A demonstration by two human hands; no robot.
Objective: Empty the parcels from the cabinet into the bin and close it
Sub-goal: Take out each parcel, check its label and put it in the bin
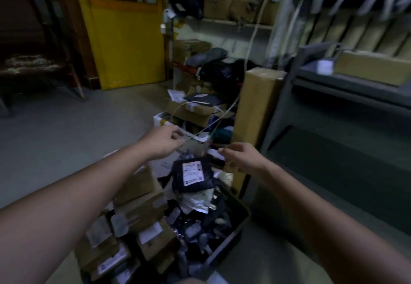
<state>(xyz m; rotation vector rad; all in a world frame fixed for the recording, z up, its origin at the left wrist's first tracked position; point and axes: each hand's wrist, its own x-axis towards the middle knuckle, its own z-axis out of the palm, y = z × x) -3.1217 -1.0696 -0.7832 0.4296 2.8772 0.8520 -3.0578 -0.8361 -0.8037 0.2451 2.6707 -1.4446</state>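
Over the far end of the bin [233, 232], both bare hands are reaching out, the forearms stretching across it. The left hand [163, 142] is hovering above the bin's far left corner, thumb and fingers pinching together on a pale cord [200, 103] that is looping up beyond the bin. The right hand [241, 158] is hanging over the bin's far right corner with fingers curling inward; whether it is gripping anything I cannot tell through the blur. A dark parcel [192, 173] with a white label is lying label-up on the heap filling the bin, below and between the two hands, nearer the right one. Cardboard boxes [138, 212] are sitting against the bin's left side, a tall carton [258, 105] is standing beyond its far right corner, and the grey cabinet [333, 96] is standing to the bin's right.
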